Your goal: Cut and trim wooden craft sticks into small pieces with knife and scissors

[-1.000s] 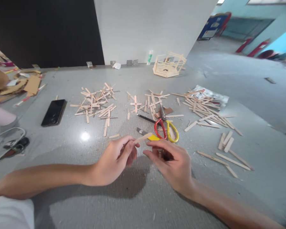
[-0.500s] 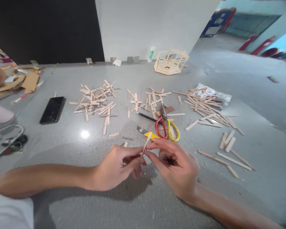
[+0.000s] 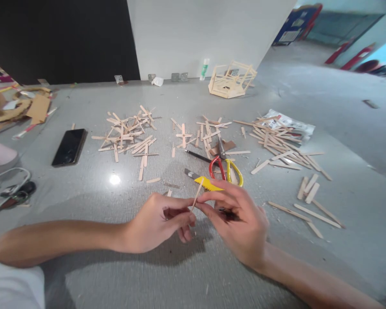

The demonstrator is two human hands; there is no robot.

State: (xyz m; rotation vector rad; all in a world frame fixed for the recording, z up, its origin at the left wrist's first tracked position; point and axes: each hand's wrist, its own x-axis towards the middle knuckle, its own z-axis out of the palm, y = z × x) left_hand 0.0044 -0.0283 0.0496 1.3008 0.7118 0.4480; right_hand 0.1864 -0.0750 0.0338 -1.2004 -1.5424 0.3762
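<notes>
Between my two hands a small wooden craft stick [image 3: 197,194] is held edge-on and slanting. My left hand [image 3: 162,221] pinches it between thumb and fingers from the left. From the right, the thumb and index fingertips of my right hand [image 3: 239,219] close on the stick near its middle; a dark patch shows in that palm. Just beyond the fingers lies a yellow box cutter [image 3: 207,183] with its blade out. Scissors [image 3: 218,167] with one red and one yellow handle lie behind it, beside a black pencil [image 3: 197,156].
Loose craft sticks lie in piles at left [image 3: 125,133], centre and right [image 3: 279,141], the right pile by a plastic packet [image 3: 289,122]. A hexagonal stick frame [image 3: 228,88] and glue stick [image 3: 204,69] stand at the back. A phone [image 3: 70,147] lies left.
The right hand's upper fingers have lifted slightly, showing more of the box cutter. The stick stays between both hands, turned a little more edge-on. The view has shifted slightly.
</notes>
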